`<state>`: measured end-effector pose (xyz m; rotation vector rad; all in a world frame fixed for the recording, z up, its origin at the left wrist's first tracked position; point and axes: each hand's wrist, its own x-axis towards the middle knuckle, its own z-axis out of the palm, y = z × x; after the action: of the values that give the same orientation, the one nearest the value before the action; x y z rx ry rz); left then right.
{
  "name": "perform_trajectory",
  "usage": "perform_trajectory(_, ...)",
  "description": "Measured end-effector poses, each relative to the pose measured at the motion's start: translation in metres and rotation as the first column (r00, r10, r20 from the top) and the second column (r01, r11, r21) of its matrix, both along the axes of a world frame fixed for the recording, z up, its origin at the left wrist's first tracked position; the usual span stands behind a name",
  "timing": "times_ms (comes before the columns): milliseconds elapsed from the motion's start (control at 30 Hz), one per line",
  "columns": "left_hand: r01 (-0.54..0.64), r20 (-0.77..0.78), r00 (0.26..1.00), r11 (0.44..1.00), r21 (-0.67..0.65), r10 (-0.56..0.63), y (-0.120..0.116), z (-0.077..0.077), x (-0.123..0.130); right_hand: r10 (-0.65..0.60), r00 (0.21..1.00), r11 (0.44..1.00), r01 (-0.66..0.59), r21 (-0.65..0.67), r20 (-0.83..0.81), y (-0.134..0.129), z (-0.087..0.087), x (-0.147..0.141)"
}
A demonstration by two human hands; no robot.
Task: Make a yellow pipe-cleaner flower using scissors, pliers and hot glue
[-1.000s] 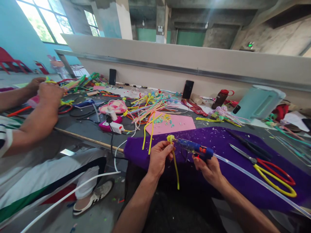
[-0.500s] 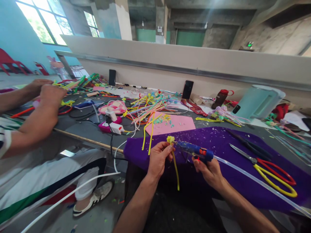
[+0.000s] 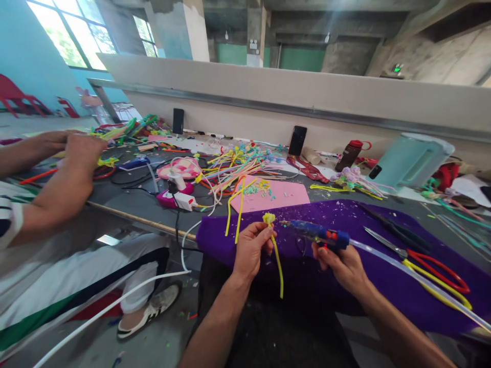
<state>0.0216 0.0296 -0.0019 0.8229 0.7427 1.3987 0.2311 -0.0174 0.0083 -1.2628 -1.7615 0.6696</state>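
My left hand (image 3: 251,248) pinches a yellow pipe-cleaner flower (image 3: 269,219). Its ruffled head shows above the fingertips and its stem dangles below them. My right hand (image 3: 343,263) is wrapped round the handle of a blue hot glue gun (image 3: 322,232), a small red light glowing by the grip. The gun's nozzle points left at the flower, a short gap apart from it. From the gun's rear a long clear glue stick (image 3: 406,276) runs down to the right. Beneath both hands lies a purple cloth (image 3: 330,212).
Scissors (image 3: 418,266) with red and yellow handles lie on the cloth at right. Behind are a pink sheet (image 3: 268,199) with clippings, a pile of pipe cleaners (image 3: 245,166), a bottle (image 3: 349,156) and a power strip (image 3: 176,197). At left a co-worker's hands (image 3: 82,151) work.
My right hand has drawn the glue gun to the right, and its nozzle has come away from the flower. My left hand stays nearly still with the flower.
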Motion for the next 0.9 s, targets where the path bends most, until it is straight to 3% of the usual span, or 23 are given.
perform_trajectory(200,0.052,0.065,0.997,0.997,-0.051,-0.049,0.004,0.003,-0.007,-0.103,0.994,0.952,0.089,-0.291,-0.034,0.023,0.026,0.037)
perform_trajectory(300,0.103,0.105,0.99,0.989,-0.11,-0.092,0.003,0.006,-0.01,-0.132,0.988,0.896,0.081,-0.437,-0.086,0.034,0.022,0.053)
perform_trajectory(400,0.162,0.134,0.981,0.975,-0.154,-0.142,-0.001,0.007,-0.012,-0.11,0.993,0.883,0.081,-0.462,-0.037,0.043,0.012,0.065)
perform_trajectory(533,0.202,0.149,0.973,0.963,-0.181,-0.176,-0.008,0.008,-0.012,-0.113,0.942,0.938,0.207,-0.28,0.316,0.049,0.003,0.073)
perform_trajectory(633,0.21,0.16,0.97,0.96,-0.185,-0.182,-0.011,0.009,-0.01,-0.333,0.733,0.934,0.341,0.104,0.593,0.039,0.008,0.065)
perform_trajectory(700,0.221,0.16,0.968,0.957,-0.189,-0.192,-0.013,0.011,-0.008,-0.466,0.669,0.885,0.347,0.311,0.579,0.025,0.017,0.051)
perform_trajectory(733,0.227,0.158,0.967,0.955,-0.19,-0.198,-0.014,0.012,-0.007,-0.444,0.719,0.893,0.307,0.329,0.534,0.016,0.022,0.041)
perform_trajectory(833,0.235,0.151,0.966,0.955,-0.182,-0.209,-0.019,0.016,-0.001,-0.074,0.939,0.993,0.038,0.112,0.335,-0.006,0.033,0.004)
perform_trajectory(900,0.23,0.147,0.967,0.959,-0.168,-0.206,-0.021,0.017,0.003,0.171,0.969,0.985,-0.165,-0.048,0.177,-0.011,0.034,-0.021)
